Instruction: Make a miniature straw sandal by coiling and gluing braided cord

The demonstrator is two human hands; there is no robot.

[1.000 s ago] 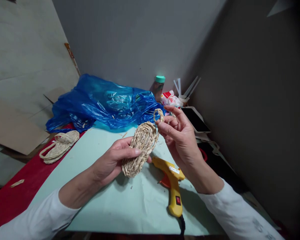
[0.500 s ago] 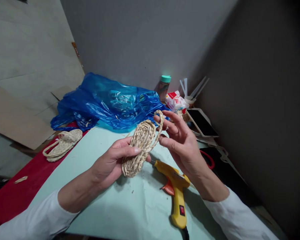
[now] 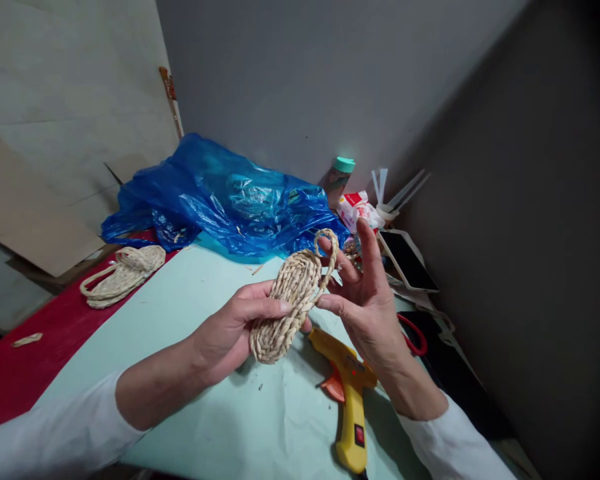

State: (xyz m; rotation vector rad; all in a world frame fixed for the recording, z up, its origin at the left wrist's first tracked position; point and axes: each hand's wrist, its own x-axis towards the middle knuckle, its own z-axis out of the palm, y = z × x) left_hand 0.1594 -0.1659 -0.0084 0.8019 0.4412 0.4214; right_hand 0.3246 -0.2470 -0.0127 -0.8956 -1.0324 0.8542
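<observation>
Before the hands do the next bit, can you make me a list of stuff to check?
1. Left hand gripping the braided coil: ok.
2. Right hand closed on the end loop: not ok; its fingers are spread.
3. Loop lying flat against the coil: not ok; it stands out.
4. Glue gun lying on the pale green sheet: ok.
5. Left hand clear of the gun's front end: cannot tell.
6. Gun cool: cannot tell.
</observation>
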